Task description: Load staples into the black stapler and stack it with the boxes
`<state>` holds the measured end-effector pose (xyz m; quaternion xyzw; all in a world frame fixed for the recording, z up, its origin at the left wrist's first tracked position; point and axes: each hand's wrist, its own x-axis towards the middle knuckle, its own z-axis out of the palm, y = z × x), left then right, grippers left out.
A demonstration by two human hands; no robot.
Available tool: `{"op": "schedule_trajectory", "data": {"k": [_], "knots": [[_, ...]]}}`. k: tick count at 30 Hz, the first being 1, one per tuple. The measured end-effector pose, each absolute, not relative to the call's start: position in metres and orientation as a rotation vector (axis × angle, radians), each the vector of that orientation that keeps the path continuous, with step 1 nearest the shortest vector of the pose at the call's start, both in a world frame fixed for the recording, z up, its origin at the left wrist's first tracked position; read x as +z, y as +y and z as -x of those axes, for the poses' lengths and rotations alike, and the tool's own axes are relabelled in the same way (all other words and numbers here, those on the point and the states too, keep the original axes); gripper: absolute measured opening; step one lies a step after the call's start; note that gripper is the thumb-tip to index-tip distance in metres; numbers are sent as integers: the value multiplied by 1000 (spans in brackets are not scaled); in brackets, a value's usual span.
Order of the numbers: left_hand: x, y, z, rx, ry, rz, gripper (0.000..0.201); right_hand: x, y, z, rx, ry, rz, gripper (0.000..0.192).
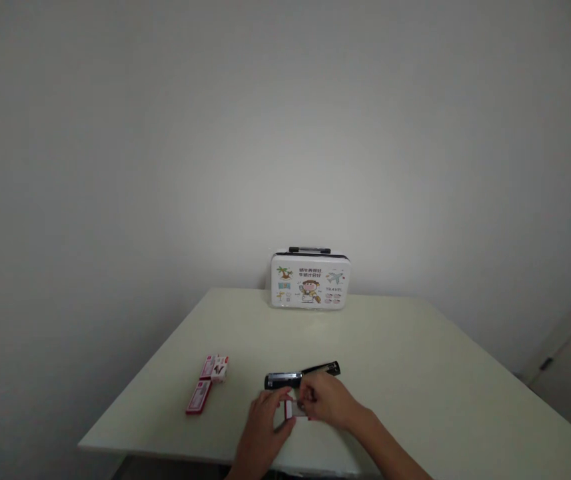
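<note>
Near the table's front, my left hand [264,423] grips the left end of a small red-and-white staple box [288,410] between thumb and fingers. The box lies low at the tabletop, and a greyish part shows in its middle. Over its right end my right hand [326,399] is closed, fingertips pinched together at the box; what they hold is hidden. Just behind both hands a black stapler [283,380] lies opened out, one arm angled up to the right. My right hand covers part of it.
To the left lie red-and-white staple boxes [199,397], with a small white box [220,369] bearing a dark picture beside them. A white cartoon-printed case [310,280] with a black handle stands at the back against the wall. The pale table [390,347] has its front edge close to me.
</note>
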<state>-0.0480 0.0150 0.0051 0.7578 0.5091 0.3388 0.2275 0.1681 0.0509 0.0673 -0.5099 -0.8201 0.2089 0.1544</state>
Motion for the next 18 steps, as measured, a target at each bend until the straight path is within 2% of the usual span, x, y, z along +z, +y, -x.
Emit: {"op": "schedule_trajectory", "data": {"k": [4,8,11,18], "knots": [[9,14,49,951,1388,-2102,52,46,27,-205,661,-2059,1543,20],[13,15,45,985,1454,-2144,38,34,8,-223,650,-1957,1546,35],[11,14,32,961,1531,-2131,28,37,3,-220,666,-2020,1538,36],[9,16,22,972,1605,-2033,30,56,1,-201,589,-2123,1572,39]]}}
